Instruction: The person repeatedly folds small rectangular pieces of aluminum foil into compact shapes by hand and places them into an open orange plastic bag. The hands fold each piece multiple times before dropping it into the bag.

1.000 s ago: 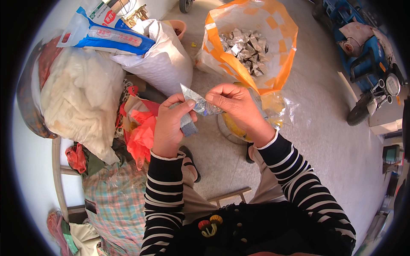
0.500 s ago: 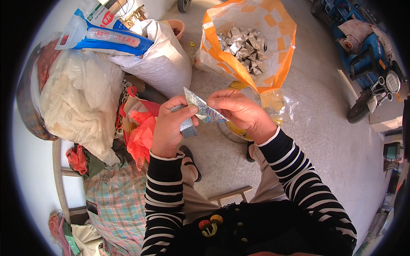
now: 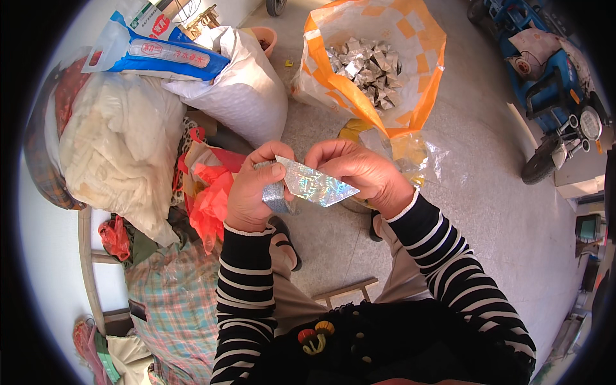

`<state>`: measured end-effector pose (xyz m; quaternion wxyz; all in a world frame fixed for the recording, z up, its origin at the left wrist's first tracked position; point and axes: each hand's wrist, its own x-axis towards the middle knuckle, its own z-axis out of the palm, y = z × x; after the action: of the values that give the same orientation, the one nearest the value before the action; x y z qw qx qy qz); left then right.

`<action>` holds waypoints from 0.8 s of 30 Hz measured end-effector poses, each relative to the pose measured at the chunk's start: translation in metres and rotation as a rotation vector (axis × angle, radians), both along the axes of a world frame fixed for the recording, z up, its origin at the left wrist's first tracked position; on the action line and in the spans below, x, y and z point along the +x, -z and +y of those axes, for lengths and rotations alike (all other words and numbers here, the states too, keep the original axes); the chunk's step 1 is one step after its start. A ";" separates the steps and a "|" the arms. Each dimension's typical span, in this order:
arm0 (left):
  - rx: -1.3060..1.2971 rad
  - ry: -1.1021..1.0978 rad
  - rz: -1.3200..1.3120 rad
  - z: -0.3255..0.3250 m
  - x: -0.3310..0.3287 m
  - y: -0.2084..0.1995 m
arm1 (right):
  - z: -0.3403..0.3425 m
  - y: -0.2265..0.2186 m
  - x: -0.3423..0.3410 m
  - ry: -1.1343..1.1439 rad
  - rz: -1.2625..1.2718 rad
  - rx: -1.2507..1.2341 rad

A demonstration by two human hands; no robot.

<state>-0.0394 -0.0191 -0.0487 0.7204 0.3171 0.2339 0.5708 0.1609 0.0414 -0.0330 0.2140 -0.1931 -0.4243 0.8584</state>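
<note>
A shiny silver foil paper (image 3: 316, 184) with a rainbow sheen, folded into a slanted strip, stretches between my two hands. My left hand (image 3: 258, 181) pinches its left end between thumb and fingers. Tucked in the same palm is a grey, sparkly bundle (image 3: 276, 198), its kind partly hidden by the fingers. My right hand (image 3: 364, 172) grips the strip's upper right edge, fingers curled behind it. Beyond my hands stands an open orange and white bag (image 3: 420, 119), with several folded silver foil pieces (image 3: 369, 69) heaped inside.
Left of me are a white woven sack (image 3: 256, 96) under a blue package (image 3: 167, 54), a cream cloth bundle (image 3: 119, 147), red plastic bags (image 3: 212, 205) and a plaid cloth (image 3: 176, 301). A clear yellowish plastic bag (image 3: 410, 154) lies behind my right hand. A blue motor vehicle (image 3: 558, 96) stands far right.
The foil strip has turned its broad, shiny face upward and sits slightly lower. My right hand has shifted a little and its fingers have curled further around the edge.
</note>
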 end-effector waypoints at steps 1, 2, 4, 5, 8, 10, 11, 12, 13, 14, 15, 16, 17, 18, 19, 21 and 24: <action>0.008 -0.023 -0.039 0.000 -0.001 0.002 | 0.000 0.001 0.001 0.013 0.048 -0.084; 0.017 -0.046 -0.077 -0.001 -0.001 0.004 | 0.000 0.002 0.003 0.026 0.095 -0.168; 0.037 -0.086 -0.172 0.001 -0.003 0.007 | 0.002 0.004 0.005 0.039 0.200 -0.232; 0.047 -0.104 -0.228 0.003 -0.004 0.008 | 0.003 0.005 0.005 0.037 0.257 -0.214; 0.058 -0.117 -0.286 0.005 -0.006 0.007 | 0.005 0.009 0.005 0.121 0.212 -0.067; 0.053 -0.120 -0.285 0.004 -0.005 0.008 | 0.004 0.012 0.002 0.173 0.164 0.005; 0.047 -0.127 -0.283 0.004 -0.004 0.008 | 0.004 0.014 0.000 0.189 0.183 0.008; 0.042 -0.134 -0.282 0.004 -0.003 0.009 | 0.004 0.016 -0.002 0.199 0.205 0.013; 0.034 -0.123 -0.280 0.003 -0.001 0.009 | 0.004 0.017 -0.003 0.205 0.222 0.020; 0.028 -0.113 -0.280 0.003 0.002 0.010 | 0.005 0.018 -0.004 0.199 0.235 0.023; 0.022 -0.104 -0.279 0.003 0.003 0.011 | 0.006 0.019 -0.005 0.189 0.243 0.026; 0.010 -0.098 -0.280 0.003 0.004 0.011 | 0.006 0.020 -0.005 0.186 0.250 0.031; -0.003 -0.092 -0.280 0.003 0.005 0.011 | 0.007 0.020 -0.006 0.180 0.260 0.033; -0.021 -0.090 -0.285 0.004 0.005 0.011 | 0.007 0.020 -0.006 0.182 0.269 0.037; -0.018 -0.085 -0.282 0.004 0.005 0.011 | 0.007 0.020 -0.006 0.172 0.270 0.045; -0.020 -0.084 -0.288 0.004 0.005 0.012 | 0.006 0.020 -0.006 0.198 0.262 0.062; -0.021 -0.083 -0.288 0.004 0.005 0.014 | 0.005 0.019 -0.006 0.215 0.235 0.079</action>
<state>-0.0343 -0.0149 -0.0623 0.7255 0.2145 0.1467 0.6373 0.1551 0.0461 -0.0517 0.3600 -0.1270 -0.4069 0.8299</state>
